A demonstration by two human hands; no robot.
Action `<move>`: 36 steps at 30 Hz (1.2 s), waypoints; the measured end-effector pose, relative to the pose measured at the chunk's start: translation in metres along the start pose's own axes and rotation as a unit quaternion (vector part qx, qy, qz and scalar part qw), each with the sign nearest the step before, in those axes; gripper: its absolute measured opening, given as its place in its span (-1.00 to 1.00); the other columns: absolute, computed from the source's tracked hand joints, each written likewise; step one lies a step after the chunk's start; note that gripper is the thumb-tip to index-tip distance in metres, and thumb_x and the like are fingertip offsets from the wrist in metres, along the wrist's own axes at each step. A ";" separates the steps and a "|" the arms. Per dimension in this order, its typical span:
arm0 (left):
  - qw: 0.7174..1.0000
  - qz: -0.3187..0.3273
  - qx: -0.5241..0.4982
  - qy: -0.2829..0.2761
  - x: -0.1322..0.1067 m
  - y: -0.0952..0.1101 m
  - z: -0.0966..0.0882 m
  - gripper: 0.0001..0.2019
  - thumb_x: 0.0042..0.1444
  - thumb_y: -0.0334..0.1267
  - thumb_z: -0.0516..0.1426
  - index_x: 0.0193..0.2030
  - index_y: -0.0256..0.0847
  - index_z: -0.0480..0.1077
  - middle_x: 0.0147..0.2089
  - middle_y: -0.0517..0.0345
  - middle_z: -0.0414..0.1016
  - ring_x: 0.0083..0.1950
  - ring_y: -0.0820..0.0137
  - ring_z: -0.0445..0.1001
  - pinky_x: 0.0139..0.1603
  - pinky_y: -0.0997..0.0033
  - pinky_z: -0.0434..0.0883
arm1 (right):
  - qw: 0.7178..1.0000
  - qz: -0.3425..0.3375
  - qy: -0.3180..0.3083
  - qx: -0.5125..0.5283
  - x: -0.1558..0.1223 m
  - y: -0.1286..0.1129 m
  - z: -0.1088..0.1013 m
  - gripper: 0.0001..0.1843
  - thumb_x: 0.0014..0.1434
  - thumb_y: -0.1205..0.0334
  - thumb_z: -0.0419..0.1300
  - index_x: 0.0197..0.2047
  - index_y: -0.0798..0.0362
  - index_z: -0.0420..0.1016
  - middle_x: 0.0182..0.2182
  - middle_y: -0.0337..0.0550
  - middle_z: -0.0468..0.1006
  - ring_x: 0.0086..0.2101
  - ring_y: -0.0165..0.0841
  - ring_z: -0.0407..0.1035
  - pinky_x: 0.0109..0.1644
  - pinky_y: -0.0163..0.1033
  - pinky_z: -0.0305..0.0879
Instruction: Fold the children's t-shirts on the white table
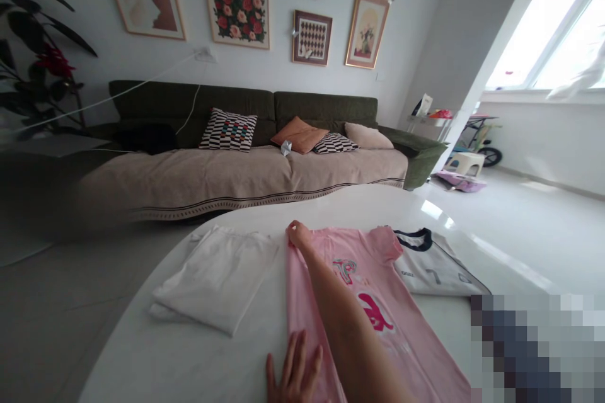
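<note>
Head view: our left hand [293, 371] lies flat with fingers spread on the pink shirt [373, 308] at lower centre, cut off by the frame's bottom edge. Our right hand [297, 234] pinches its far shoulder on the tabletop [189, 359]. Its print is unreadable; the white jersey [437, 267] shows "7".

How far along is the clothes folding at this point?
One white garment lies folded on the white table. The pink shirt is in hand: left hand flat on its near edge, right hand at its far corner. The white jersey lies unfolded.
</note>
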State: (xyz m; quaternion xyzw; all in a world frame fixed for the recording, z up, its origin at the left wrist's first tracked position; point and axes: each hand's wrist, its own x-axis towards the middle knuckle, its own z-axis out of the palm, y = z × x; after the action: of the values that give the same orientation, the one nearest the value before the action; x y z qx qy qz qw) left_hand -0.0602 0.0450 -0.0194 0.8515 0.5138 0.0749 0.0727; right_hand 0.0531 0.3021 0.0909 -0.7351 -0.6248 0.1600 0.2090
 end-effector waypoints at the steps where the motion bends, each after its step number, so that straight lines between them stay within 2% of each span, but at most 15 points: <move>1: 1.000 -0.008 -0.002 -0.003 0.000 0.002 -0.002 -0.33 0.07 -0.27 0.03 0.26 0.33 -0.14 0.30 0.16 0.01 0.28 0.01 0.10 0.17 -0.36 0.02 | 1.000 0.000 0.014 0.001 -0.004 -0.001 0.000 -0.64 0.23 0.12 0.09 0.05 0.08 0.29 -0.04 -0.08 0.40 -0.15 -0.31 0.38 -0.10 -0.07 0.36; 3: 1.000 -0.018 -0.006 -0.009 0.001 0.005 -0.006 -0.31 0.00 -0.18 0.11 0.26 0.29 -0.06 0.30 0.12 0.00 0.29 -0.02 0.07 0.17 -0.37 0.01 | 0.999 -0.009 0.043 0.001 -0.016 -0.004 0.000 -0.59 0.28 0.17 -0.01 0.17 0.07 0.16 0.08 0.01 0.30 -0.11 -0.29 0.37 -0.06 -0.09 0.33; 5: 1.000 -0.021 -0.007 -0.009 0.001 0.009 -0.010 -0.31 -0.04 -0.15 0.13 0.25 0.23 0.00 0.30 0.09 0.01 0.30 -0.02 0.05 0.17 -0.35 0.00 | 0.997 -0.035 0.062 -0.005 -0.036 -0.004 0.001 -0.54 0.31 0.27 -0.15 0.26 0.07 0.01 0.24 0.10 0.07 0.01 -0.28 0.30 0.03 -0.14 0.24; 7: 1.000 -0.020 -0.004 -0.008 0.000 0.011 -0.014 -0.33 -0.04 -0.17 0.12 0.25 0.18 0.03 0.30 0.06 0.00 0.30 -0.01 0.04 0.17 -0.35 -0.01 | 0.995 -0.073 0.062 -0.018 -0.060 0.000 0.004 -0.49 0.29 0.29 -0.17 0.30 0.07 -0.06 0.32 0.06 -0.13 0.19 -0.23 0.07 0.17 -0.14 0.07; 9: 1.000 -0.015 -0.002 -0.008 -0.001 0.012 -0.021 -0.32 -0.04 -0.19 0.12 0.26 0.15 0.02 0.31 0.05 -0.03 0.31 -0.02 0.02 0.17 -0.37 -0.04 | 0.993 -0.105 0.038 -0.034 -0.082 0.008 0.011 -0.42 0.26 0.18 -0.08 0.31 0.07 -0.07 0.33 0.00 -0.15 0.27 -0.18 -0.19 0.26 -0.04 -0.14; 10: 1.000 -0.006 -0.005 -0.013 -0.002 0.011 -0.025 -0.31 -0.04 -0.19 0.11 0.27 0.14 0.00 0.32 0.05 -0.06 0.32 -0.03 -0.01 0.17 -0.38 -0.04 | 0.992 -0.114 0.020 -0.042 -0.091 0.013 0.014 -0.38 0.24 0.11 -0.04 0.31 0.09 -0.06 0.32 0.00 -0.12 0.28 -0.16 -0.26 0.27 0.02 -0.21; 14: 0.997 0.039 -0.041 -0.043 -0.007 0.010 -0.044 -0.36 0.09 -0.09 0.00 0.31 0.11 -0.15 0.36 0.09 -0.21 0.36 0.03 -0.12 0.19 -0.35 -0.04 | 0.991 -0.113 -0.033 -0.062 -0.102 0.031 0.020 -0.34 0.24 -0.06 -0.12 0.31 0.12 -0.04 0.30 0.05 -0.04 0.28 -0.12 -0.23 0.24 0.12 -0.20; 18: 0.996 0.032 -0.059 -0.063 -0.011 0.014 -0.058 -0.41 0.16 -0.11 -0.08 0.33 0.06 -0.17 0.38 0.12 -0.29 0.38 0.08 -0.20 0.21 -0.34 -0.12 | 0.993 -0.087 -0.017 -0.072 -0.108 0.046 0.012 -0.34 0.25 -0.01 -0.10 0.32 0.12 -0.07 0.31 0.06 -0.11 0.28 -0.11 -0.26 0.23 0.15 -0.21; 21: 0.996 0.030 -0.064 -0.056 -0.013 0.018 -0.062 -0.42 0.16 -0.10 -0.07 0.32 0.08 -0.13 0.39 0.15 -0.28 0.38 0.11 -0.21 0.22 -0.34 -0.17 | 0.994 -0.075 0.002 -0.079 -0.120 0.063 -0.005 -0.39 0.21 0.03 0.00 0.28 0.07 0.06 0.27 0.00 0.06 0.26 -0.18 -0.13 0.24 0.00 -0.12; 23: 0.997 0.026 -0.062 -0.043 -0.014 0.020 -0.062 -0.44 0.17 -0.12 -0.08 0.32 0.10 -0.10 0.39 0.18 -0.25 0.39 0.13 -0.20 0.23 -0.32 -0.18 | 0.995 -0.042 0.040 -0.085 -0.127 0.080 -0.026 -0.41 0.19 0.08 0.03 0.26 0.07 0.10 0.25 -0.01 0.13 0.24 -0.22 -0.05 0.22 -0.11 -0.04; 25: 0.997 0.022 -0.059 -0.037 -0.014 0.021 -0.062 -0.45 0.16 -0.15 -0.07 0.31 0.11 -0.07 0.39 0.21 -0.21 0.39 0.15 -0.18 0.23 -0.31 -0.18 | 0.990 0.025 0.104 -0.096 -0.131 0.104 -0.055 -0.43 0.22 0.14 -0.01 0.26 0.16 0.07 0.23 0.08 0.15 0.22 -0.21 0.00 0.20 -0.15 -0.01; 28: 0.997 0.023 -0.059 -0.032 -0.014 0.021 -0.062 -0.45 0.15 -0.15 -0.06 0.30 0.12 -0.04 0.39 0.23 -0.16 0.38 0.16 -0.16 0.23 -0.31 -0.17 | 0.963 0.157 0.190 -0.109 -0.133 0.145 -0.102 -0.45 0.26 0.16 -0.08 0.23 0.31 0.06 0.15 0.27 0.22 0.15 -0.10 0.11 0.15 -0.04 0.07; 30: 0.998 0.022 -0.060 -0.026 -0.014 0.021 -0.061 -0.45 0.15 -0.16 -0.06 0.30 0.12 -0.04 0.38 0.23 -0.14 0.38 0.16 -0.15 0.23 -0.31 -0.17 | 0.947 0.220 0.208 -0.109 -0.132 0.170 -0.125 -0.51 0.26 0.12 -0.03 0.16 0.24 0.17 0.06 0.19 0.31 0.04 -0.12 0.25 0.05 0.00 0.20; 33: 0.998 0.024 -0.061 -0.023 -0.015 0.021 -0.061 -0.44 0.14 -0.16 -0.05 0.30 0.13 -0.04 0.38 0.24 -0.14 0.38 0.17 -0.15 0.23 -0.30 -0.16 | 0.947 0.240 0.188 -0.100 -0.129 0.189 -0.141 -0.67 0.22 0.09 0.09 -0.03 0.12 0.34 -0.12 -0.10 0.44 -0.18 -0.32 0.39 -0.13 -0.10 0.35; 36: 0.998 0.023 -0.058 -0.027 -0.015 0.021 -0.061 -0.45 0.14 -0.15 -0.05 0.30 0.14 -0.03 0.39 0.25 -0.16 0.39 0.18 -0.16 0.24 -0.30 -0.16 | 0.957 0.200 0.186 -0.101 -0.125 0.179 -0.138 -0.73 0.25 0.14 0.04 -0.08 0.13 0.36 -0.17 -0.10 0.45 -0.24 -0.36 0.39 -0.17 -0.16 0.35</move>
State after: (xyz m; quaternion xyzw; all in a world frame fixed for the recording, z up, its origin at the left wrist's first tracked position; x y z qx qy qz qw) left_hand -0.0614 0.0255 0.0440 0.8591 0.4869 0.0828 0.1342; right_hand 0.2527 0.1401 0.1160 -0.8791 -0.4280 -0.0044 0.2098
